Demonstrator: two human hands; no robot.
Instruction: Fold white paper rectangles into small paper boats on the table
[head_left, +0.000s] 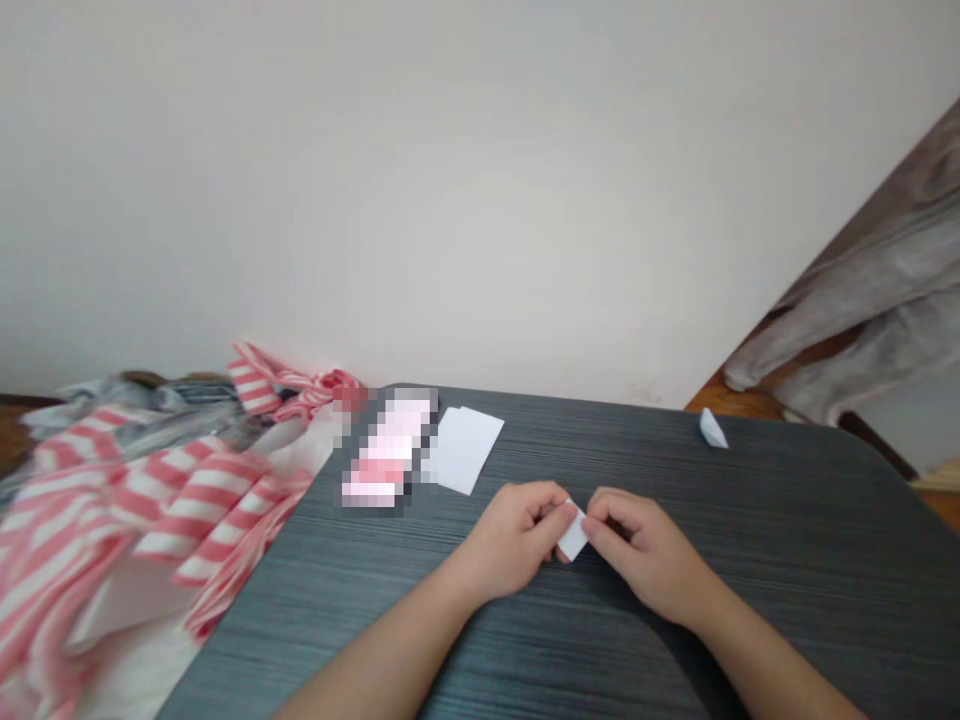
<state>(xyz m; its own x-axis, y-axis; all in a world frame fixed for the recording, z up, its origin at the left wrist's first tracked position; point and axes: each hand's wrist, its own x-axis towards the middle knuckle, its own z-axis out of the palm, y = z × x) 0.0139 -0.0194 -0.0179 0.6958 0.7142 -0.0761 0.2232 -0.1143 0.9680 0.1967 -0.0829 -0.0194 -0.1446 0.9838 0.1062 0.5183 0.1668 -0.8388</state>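
Observation:
Both of my hands meet over the middle of a dark grey wood-grain table point(750, 600). Between them is a small folded piece of white paper point(573, 540). My left hand point(517, 535) pinches its left side with curled fingers. My right hand point(637, 550) pinches its right side, thumb and forefinger pressed on the paper. Most of the paper is hidden by my fingers.
A stack of white paper sheets point(466, 448) lies further back on the table, beside a blurred pink-and-white object point(388, 450). A small folded white paper shape point(712, 430) sits near the far right edge. Red-and-white striped cloth point(150, 520) is heaped at the left. Grey fabric point(877, 320) hangs at the right.

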